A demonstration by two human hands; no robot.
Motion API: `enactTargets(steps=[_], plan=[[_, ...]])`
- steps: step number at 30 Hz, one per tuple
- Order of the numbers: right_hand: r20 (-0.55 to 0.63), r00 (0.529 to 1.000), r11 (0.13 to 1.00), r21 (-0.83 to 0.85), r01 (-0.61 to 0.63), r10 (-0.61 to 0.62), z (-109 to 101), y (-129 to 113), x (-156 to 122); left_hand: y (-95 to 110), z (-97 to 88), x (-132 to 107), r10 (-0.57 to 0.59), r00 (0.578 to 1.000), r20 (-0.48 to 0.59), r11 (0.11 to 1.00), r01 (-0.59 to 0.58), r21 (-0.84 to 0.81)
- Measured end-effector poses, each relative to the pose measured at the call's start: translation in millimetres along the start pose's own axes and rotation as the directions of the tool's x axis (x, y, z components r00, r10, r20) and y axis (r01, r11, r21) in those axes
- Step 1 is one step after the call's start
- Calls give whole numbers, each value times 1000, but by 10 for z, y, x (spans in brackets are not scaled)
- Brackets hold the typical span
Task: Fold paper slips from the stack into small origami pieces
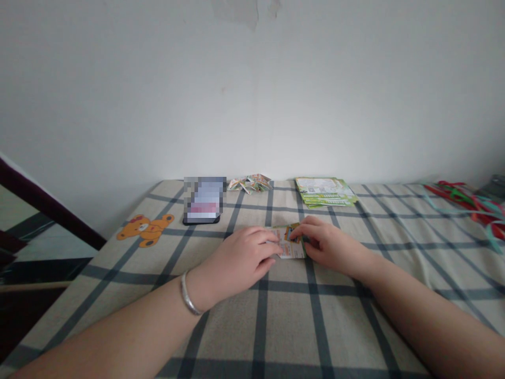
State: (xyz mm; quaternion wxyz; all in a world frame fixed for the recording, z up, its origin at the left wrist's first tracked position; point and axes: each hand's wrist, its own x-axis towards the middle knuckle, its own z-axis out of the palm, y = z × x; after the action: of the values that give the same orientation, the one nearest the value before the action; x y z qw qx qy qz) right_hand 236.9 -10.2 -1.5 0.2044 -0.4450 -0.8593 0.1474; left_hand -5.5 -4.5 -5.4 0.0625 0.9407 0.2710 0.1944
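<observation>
A small printed leaflet [292,250], white with orange text and a yellow picture, lies on the checked tablecloth between my hands. Across its left part rest the stretched fingers of my left hand [248,258], pressing flat on the paper and hiding that side. My right hand [325,245] is at the right edge, its index finger bent onto the yellow picture and its thumb tucked by the edge, gripping the paper. A silver bangle [189,295] circles my left wrist.
Near the wall lie a stack of green-and-white leaflets [325,192], several folded paper pieces [250,184] and a phone [205,200] with a blurred screen. A bear figure [145,230] sits at the left. Red and green ribbons [461,197] lie far right on the tablecloth [284,331].
</observation>
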Motion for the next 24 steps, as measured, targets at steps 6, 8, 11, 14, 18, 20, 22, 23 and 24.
enactTargets(steps=[6, 8, 11, 14, 18, 20, 22, 23, 24], plan=[[-7, 997, 989, -130, 75, -77, -56, 8, -34, 5, 3, 2, -16, 1000, 3, 1000, 16, -16], [0, 990, 974, -178, 138, -141, -93, -10, -30, 2, 6, 5, -22, 1000, 3, 1000, 22, -7], [30, 967, 949, -188, 253, -252, -133, -32, -14, -8, 12, 7, -35, 999, -5, 999, 35, 9], [95, 942, 938, -105, 331, -322, -129, -36, 9, -21, 13, 6, -25, 1000, -9, 1000, 25, 10], [102, 950, 941, -142, 308, -296, -82, -58, 24, -29, 13, 7, -3, 1000, -25, 1000, 3, 17], [94, 967, 945, -208, 252, -237, -61, -89, 25, -28, 12, 10, 5, 1000, -27, 1000, -5, 18], [84, 976, 943, -252, 217, -202, -46, -120, 27, -27, 6, 12, 16, 1000, -24, 1000, -16, 16], [78, 977, 941, -265, 212, -198, -42, -130, 29, -27, 1, 13, 21, 1000, -23, 1000, -21, 14], [72, 977, 938, -273, 214, -201, -38, -133, 32, -27, -6, 14, 26, 999, -19, 1000, -26, 12]])
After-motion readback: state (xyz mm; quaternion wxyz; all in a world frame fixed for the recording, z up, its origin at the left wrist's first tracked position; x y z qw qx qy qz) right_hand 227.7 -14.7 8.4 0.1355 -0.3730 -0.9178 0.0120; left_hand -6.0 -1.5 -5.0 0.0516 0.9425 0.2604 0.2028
